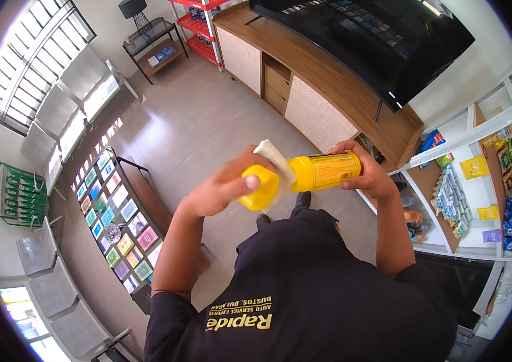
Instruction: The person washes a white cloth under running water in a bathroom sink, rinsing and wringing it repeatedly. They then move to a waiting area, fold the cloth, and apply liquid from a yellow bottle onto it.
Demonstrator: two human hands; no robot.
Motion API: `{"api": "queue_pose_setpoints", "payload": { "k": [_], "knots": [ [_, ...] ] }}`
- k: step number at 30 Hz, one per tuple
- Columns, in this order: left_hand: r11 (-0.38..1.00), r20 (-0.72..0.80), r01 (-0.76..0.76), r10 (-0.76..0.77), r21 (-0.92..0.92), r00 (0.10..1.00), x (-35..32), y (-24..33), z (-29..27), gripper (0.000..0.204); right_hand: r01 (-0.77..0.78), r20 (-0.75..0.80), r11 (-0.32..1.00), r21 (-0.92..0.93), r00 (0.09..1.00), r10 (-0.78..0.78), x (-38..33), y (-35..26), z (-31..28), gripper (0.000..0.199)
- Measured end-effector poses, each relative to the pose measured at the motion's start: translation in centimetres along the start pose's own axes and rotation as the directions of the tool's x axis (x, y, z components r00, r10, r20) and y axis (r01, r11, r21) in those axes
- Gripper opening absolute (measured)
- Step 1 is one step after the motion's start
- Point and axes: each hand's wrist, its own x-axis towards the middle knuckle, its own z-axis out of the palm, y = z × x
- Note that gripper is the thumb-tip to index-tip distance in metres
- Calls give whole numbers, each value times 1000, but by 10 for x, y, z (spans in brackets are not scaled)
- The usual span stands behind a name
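Observation:
My right hand (374, 174) is wrapped round the far end of a yellow plastic canister (322, 171) with a printed label. It lies nearly level in front of my chest, its other end pointing left. At that end is a rolled whitish cloth (275, 161), tilted across the mouth; whether part of it is still inside I cannot tell. My left hand (217, 186) is closed on a yellow cap (261, 188), held apart from the canister. Its fingers also reach behind the cloth and seem to touch it. The left hand is slightly blurred.
A low table (138, 208) covered with small coloured packs stands at left, near metal bench seats (66, 301). A wooden TV cabinet (322, 111) bearing a large screen (364, 36) is ahead. White shelves (449, 241) with packets stand close at right. A red rack (198, 27) is far ahead.

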Motion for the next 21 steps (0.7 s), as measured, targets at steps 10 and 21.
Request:
{"api": "queue_pose_setpoints", "payload": {
  "k": [10,21],
  "knots": [
    [679,-234,-4,-247,-734,940,6,-24,40,78,120,-31,802,585,992,-126,-19,49,-19,42],
    [639,-193,59,-317,-767,928,33,-38,77,75,-32,-42,994,-108,999,28,21,32,50,46]
  ]
}}
